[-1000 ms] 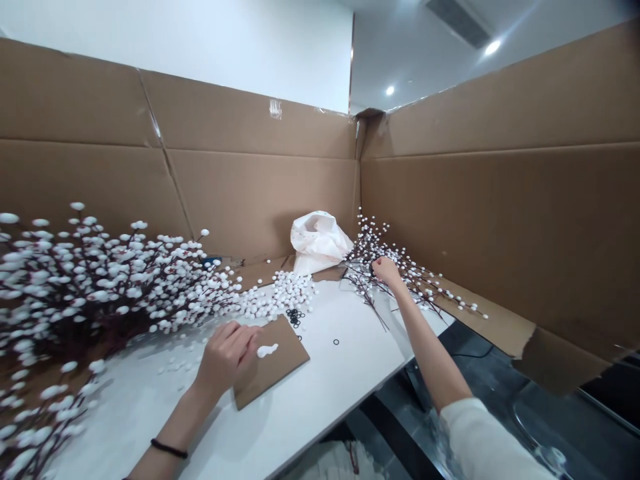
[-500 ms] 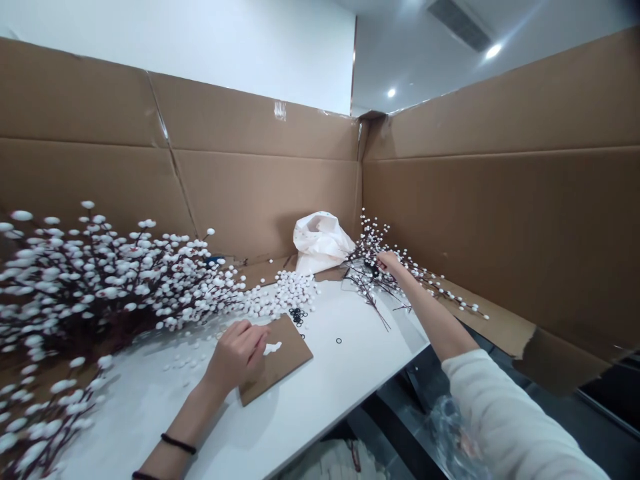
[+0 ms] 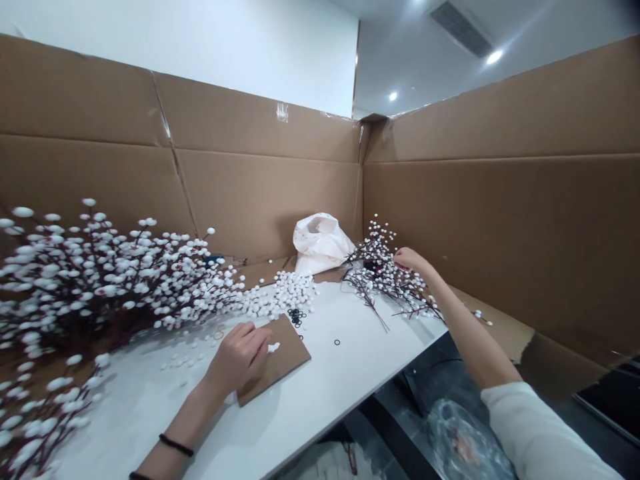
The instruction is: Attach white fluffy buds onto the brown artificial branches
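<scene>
At the table's far right corner, my right hand is closed at the side of a pile of thin dark stems with white berries. Its fingers seem to grip a berry branch, though the hand itself covers the grip. My left hand hovers at the left edge of a brown cardboard piece, fingers curled together. What it may pinch is hidden. On that cardboard, beside the fingertips, sits a small white smear.
Loose white berries and small black rings lie mid-table; one ring is apart. A large mass of berry branches fills the left. A white bag stands at the back. Cardboard walls enclose the table.
My right hand has moved right, and the berry branches around it have shifted right as well. My left hand has stayed almost in place over the cardboard.
</scene>
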`<state>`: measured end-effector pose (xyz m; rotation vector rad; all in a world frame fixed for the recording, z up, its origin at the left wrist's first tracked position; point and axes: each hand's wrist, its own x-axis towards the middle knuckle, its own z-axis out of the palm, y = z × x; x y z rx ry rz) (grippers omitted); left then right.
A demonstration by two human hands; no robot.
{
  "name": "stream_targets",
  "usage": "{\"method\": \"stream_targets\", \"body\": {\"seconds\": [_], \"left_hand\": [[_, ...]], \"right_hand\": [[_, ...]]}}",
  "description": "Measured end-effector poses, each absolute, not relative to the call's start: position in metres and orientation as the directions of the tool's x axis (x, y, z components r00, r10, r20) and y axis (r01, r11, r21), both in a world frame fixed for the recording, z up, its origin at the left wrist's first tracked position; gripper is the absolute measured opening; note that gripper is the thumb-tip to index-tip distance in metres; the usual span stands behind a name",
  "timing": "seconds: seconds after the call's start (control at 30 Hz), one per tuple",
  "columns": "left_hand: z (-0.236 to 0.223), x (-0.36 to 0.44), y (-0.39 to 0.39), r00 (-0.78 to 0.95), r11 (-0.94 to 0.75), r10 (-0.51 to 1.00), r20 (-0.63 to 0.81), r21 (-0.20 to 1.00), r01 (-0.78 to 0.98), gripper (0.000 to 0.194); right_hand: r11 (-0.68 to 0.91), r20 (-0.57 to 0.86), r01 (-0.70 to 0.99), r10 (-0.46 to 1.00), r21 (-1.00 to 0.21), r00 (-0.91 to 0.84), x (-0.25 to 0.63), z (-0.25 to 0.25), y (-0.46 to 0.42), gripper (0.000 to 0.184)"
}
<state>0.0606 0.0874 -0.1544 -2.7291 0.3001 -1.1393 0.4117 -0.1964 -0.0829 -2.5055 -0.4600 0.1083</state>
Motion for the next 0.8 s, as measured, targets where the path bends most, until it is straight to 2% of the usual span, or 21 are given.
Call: {"method": "stream_targets", "body": {"seconds": [0.1, 0.27, 0.4, 0.57, 0.8], "left_hand": [[-0.156, 0.062, 0.088, 0.688, -0.968, -0.247, 0.682, -0.21, -0.138, 0.025], [-0.159, 0.065, 0.088, 0.668, -0.963, -0.267, 0.694, -0.203, -0.175, 0.024], [-0.16, 0.065, 0.088, 0.667, -0.961, -0.275, 0.692, -0.204, -0.185, 0.022], [-0.16, 0.065, 0.087, 0.68, -0.963, -0.268, 0.682, -0.186, -0.193, 0.023], [-0.162, 0.065, 0.087, 0.713, -0.96, -0.279, 0.643, -0.195, -0.2, 0.024]], "right_hand": [[-0.803, -0.057, 0.326, 0.405, -0.498, 0.912, 0.416, -0.077, -0.2, 0.02], [-0.874, 0.069, 0.338, 0.336, -0.35, 0.939, 0.433, -0.081, -0.19, 0.037], [-0.888, 0.041, 0.329, 0.334, -0.322, 0.942, 0.443, -0.109, -0.166, 0.035], [-0.914, 0.071, 0.272, 0.263, -0.301, 0.962, 0.45, -0.136, -0.14, 0.033], [-0.906, 0.118, 0.215, 0.184, -0.365, 0.976, 0.47, -0.091, -0.151, 0.036]]}}
